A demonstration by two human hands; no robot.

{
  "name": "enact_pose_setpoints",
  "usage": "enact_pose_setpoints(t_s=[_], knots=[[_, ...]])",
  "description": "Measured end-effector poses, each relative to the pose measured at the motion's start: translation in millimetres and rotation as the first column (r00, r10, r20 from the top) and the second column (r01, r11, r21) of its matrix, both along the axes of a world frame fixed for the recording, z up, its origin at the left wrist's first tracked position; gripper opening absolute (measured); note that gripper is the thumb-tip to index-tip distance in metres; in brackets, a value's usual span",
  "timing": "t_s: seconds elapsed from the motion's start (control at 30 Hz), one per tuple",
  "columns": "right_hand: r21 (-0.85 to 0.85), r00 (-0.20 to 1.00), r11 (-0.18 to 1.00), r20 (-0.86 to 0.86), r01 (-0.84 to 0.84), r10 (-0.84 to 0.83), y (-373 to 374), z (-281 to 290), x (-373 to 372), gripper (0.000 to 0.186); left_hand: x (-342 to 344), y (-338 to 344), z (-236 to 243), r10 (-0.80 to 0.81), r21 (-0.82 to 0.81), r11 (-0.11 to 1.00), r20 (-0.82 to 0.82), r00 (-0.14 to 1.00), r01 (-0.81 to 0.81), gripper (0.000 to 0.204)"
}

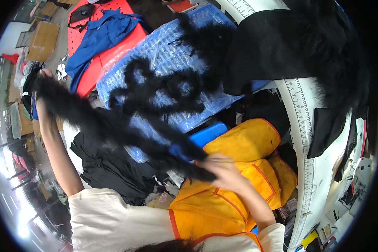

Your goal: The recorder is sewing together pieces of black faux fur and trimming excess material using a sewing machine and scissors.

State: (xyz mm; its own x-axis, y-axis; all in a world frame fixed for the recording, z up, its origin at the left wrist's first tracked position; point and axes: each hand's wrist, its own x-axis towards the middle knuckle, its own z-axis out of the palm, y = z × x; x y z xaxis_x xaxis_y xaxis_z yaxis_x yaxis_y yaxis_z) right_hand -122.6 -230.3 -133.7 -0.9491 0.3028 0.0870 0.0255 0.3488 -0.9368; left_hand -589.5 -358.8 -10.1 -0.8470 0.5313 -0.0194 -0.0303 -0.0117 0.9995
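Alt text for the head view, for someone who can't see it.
A person's left hand and right hand hold long black furry material between them. Beyond it, more black furry pieces lie on a plastic-covered blue crate; a white table with ruler markings stands right.

A ruler scale with ticks and tiny numerals runs along the white table

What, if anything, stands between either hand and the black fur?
Nothing visible. The left hand holds the black fur at one end and the right hand at the other; blur hides the exact finger placement in the right grip.
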Motion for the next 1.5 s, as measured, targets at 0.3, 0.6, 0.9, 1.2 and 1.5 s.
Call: enact_pose_setpoints(t_s=[0.3,0.6,0.9,1.2,1.5], knots=[[-0.717,0.607,0.299,0.215,0.63,-0.766,3,59,192,0.026,-68,-8,-97,-0.336,-0.448,0.88,-0.358,0.871,0.156,0.018],[-0.476,0.606,0.568,-0.087,0.672,-0.79,-69,60,273,0.017,-11,-12,-94,-0.855,-0.982,-0.155,0.082,0.512,-0.103,0.045],[-0.527,0.837,0.65,0.323,0.547,-0.442,-4,136,213,0.035,287,223,14,-0.661,-0.472,0.578,-0.749,0.042,0.666,0.056],[0.209,0.452,0.507,0.258,0.836,-0.854,-15,140,224,0.041,405,331,12,-0.508,-0.546,0.545,-0.819,-0.267,0.637,0.059],[0.678,0.159,0.15,0.049,0.72,-0.986,68,145,241,0.058,396,351,16,-0.674,-0.555,0.384,-0.715,-0.187,0.738,0.044]])
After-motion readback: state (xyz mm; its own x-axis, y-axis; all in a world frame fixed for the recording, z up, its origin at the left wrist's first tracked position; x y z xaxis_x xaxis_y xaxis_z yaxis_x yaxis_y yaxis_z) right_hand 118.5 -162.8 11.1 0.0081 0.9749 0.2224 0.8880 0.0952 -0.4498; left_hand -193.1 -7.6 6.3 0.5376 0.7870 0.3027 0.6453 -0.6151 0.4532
